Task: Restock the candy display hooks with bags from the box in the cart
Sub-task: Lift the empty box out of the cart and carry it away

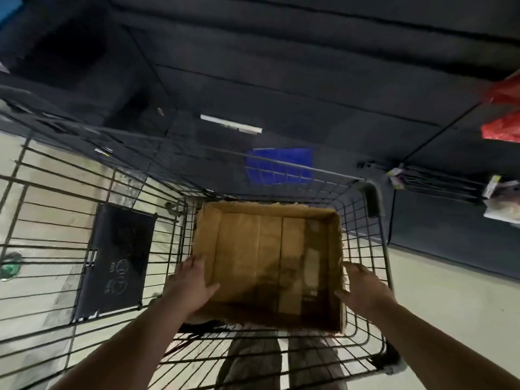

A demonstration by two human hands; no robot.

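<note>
My brown cardboard box point(253, 249) sits upright and open-topped against the right side of the wire cart point(372, 198), its bottom flaps bare and stained dark toward the right. My left hand point(191, 285) pinches its left wall and my right hand point(363, 288) its right wall. Right of the cart, dark display hooks point(439, 180) jut out, with red bags point(503, 128) above them.

The head camera is sitting above the cart point(363, 243) and is looking steeply down and forward into it, its wide lens bowing the wires outward. It is hanging near over the box point(239, 249), which is filling the centre, with forearms coming in from 7 and 5 o'clock to the left hand point(188, 285) and right hand point(363, 288). At 12 o'clock it is taking in dark shelving point(281, 66), at 3 o'clock hooks point(439, 180), and at 4 o'clock pale floor point(455, 291).
</note>
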